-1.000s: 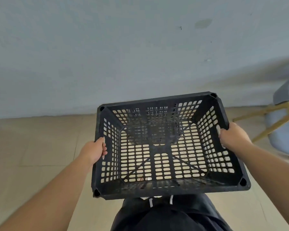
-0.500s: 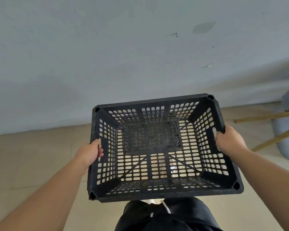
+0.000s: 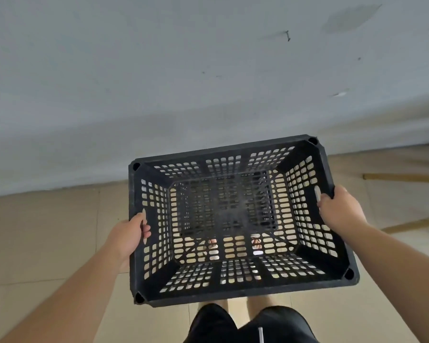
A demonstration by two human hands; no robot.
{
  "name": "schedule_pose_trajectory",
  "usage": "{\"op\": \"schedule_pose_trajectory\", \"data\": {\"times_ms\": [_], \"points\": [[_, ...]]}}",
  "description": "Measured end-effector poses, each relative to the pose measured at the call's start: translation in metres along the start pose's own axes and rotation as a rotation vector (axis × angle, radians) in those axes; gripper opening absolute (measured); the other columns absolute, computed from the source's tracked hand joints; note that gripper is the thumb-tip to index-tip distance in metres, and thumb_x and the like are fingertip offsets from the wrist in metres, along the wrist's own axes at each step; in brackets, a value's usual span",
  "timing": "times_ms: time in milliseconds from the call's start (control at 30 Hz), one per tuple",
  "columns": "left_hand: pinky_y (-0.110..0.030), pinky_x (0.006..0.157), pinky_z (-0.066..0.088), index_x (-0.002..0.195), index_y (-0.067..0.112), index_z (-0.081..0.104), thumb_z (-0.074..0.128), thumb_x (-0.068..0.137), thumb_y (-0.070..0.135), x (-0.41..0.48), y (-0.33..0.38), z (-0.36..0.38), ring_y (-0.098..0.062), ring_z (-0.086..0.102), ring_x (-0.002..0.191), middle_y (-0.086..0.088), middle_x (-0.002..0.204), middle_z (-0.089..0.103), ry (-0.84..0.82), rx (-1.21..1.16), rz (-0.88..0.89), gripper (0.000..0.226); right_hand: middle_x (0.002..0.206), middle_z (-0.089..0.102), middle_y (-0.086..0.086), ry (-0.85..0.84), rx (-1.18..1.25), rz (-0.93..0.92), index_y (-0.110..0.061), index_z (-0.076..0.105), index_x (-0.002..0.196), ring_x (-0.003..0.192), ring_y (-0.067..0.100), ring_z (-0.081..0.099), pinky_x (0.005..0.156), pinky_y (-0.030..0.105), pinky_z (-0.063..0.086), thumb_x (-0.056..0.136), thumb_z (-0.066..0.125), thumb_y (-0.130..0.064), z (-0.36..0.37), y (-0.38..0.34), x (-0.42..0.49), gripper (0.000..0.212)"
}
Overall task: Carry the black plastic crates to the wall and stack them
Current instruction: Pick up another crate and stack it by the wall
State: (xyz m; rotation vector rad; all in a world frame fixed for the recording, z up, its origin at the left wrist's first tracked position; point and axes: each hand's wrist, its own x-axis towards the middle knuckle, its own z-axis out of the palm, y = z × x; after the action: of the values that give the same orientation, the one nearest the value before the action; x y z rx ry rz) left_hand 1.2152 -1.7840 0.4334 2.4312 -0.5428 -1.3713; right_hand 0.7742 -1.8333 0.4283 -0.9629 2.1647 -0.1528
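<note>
2 hands (image 3: 128, 237) on 1 black crate (image 3: 245, 292)

A crate (image 3: 228, 219) between left hand (image 3: 129, 237) and right hand (image 3: 339, 209); wall (image 3: 159, 82) beyond.

Black perforated crate (image 3: 233, 297), beige floor (image 3: 47, 231)

wooden legs (image 3: 404, 177) cropped right, feet (image 3: 212, 244) behind crate (image 3: 245, 293)
</note>
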Motion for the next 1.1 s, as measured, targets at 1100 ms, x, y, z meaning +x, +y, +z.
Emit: {"op": "schedule_pose_trajectory", "data": {"times_ms": [1100], "points": [[-0.025, 0.067, 0.042, 0.094, 0.01, 0.057, 0.032, 0.109, 0.041, 0.228, -0.033, 0.1, -0.017, 0.054, 0.069, -0.009, 0.082, 0.058, 0.058, 0.104, 0.092, 0.043, 0.107, 0.055, 0.014, -0.021, -0.161, 0.056, -0.005, 0.043, 0.129, 0.094, 0.033, 0.059, 0.073, 0.045, 0.05, 0.108, 0.043, -0.023, 0.166, -0.001, 0.168, 0.027]]}}
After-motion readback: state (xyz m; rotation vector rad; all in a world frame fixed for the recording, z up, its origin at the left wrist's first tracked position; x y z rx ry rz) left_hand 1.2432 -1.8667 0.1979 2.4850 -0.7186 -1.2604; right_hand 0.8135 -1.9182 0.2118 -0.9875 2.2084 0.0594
